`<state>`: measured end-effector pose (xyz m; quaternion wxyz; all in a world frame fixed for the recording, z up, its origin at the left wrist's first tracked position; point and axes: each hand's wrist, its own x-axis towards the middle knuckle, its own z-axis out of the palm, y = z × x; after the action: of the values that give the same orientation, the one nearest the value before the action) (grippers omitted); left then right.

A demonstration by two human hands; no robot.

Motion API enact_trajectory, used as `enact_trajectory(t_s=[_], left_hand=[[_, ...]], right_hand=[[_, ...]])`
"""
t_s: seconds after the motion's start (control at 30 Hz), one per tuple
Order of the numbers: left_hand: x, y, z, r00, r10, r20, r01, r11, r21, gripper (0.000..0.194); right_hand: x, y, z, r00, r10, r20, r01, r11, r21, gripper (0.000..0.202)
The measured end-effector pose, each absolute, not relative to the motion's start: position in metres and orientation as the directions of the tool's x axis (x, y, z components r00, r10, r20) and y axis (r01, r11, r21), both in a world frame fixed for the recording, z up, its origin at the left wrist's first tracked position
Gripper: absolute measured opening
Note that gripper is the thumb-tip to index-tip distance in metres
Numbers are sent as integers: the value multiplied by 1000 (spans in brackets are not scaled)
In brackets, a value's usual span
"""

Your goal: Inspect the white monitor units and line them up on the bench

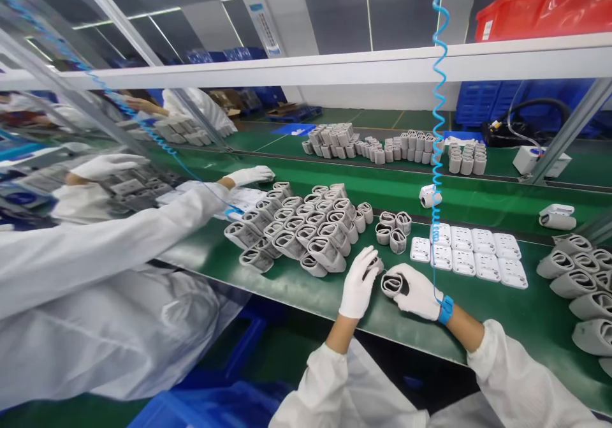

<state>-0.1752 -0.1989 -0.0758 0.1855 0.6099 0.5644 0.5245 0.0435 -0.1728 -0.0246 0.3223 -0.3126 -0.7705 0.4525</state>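
In a white glove, my left hand (358,284) has its fingers closed round a grey rolled cuff (377,265), mostly hidden behind them. My right hand (419,293), gloved and with a blue wrist strap (446,310), grips another rolled cuff (391,285) by its side, its coiled end facing up. Just beyond my hands stands a small group of rolled cuffs (397,241). A big stack of the same cuffs (306,230) lies to the left. White square devices (463,263) are laid out in rows to the right of my right hand.
More cuffs (586,281) are piled at the right edge. A coiled blue cord (438,103) hangs down to my wrist strap. A co-worker's gloved hand (251,175) reaches in at the left. Across the green belt (382,195) are further cuffs; a white shelf bar (306,69) runs overhead.
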Motion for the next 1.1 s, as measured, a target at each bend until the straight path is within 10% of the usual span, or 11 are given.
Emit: enact_trajectory(t_s=[0.37, 0.57, 0.77, 1.1], left_hand=[[-176, -213, -70, -110, 777, 620, 741, -351, 572, 64], [-163, -221, -62, 363, 676, 642, 711, -646, 278, 63], [-102, -185, -52, 341, 871, 354, 813, -462, 355, 55], [-90, -184, -69, -13, 965, 261, 847, -128, 516, 23]], right_hand=[[125, -176, -44, -555, 791, 259, 85, 364, -928, 58], [145, -160, -32, -415, 904, 100, -178, 28, -984, 43], [156, -147, -13, -470, 875, 118, -613, -227, -757, 41], [157, -136, -17, -340, 940, 26, -607, -198, -769, 62]])
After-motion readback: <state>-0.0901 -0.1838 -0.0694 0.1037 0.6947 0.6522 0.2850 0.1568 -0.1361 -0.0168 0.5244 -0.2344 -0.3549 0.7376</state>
